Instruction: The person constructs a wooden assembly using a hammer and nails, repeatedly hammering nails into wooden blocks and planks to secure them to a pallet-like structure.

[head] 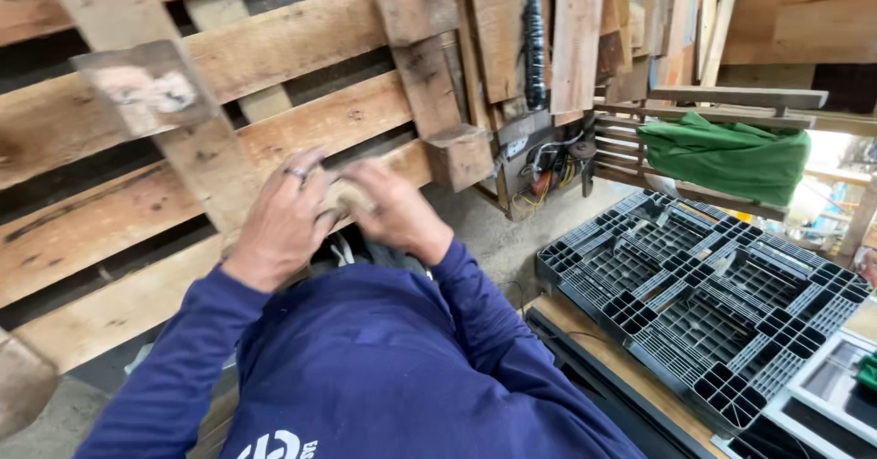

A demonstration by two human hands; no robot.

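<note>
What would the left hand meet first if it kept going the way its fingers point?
Probably the wooden pallet leaning in front: the left hand already rests by its lower board, fingers pointing up-right toward the slats. Depth is hard to judge.

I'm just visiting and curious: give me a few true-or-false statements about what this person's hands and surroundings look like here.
1. Both hands are pressed against a wooden pallet. True.
2. The left hand wears a ring. True.
3. The right hand holds a hammer. False: no hammer shows; it rests on the wood beside the left hand.
4. A red cloth hangs on the rack. False: the cloth is green.
5. A dark plastic pallet lies to the right. True.
6. The sleeves are yellow. False: the sleeves are dark blue.
</note>
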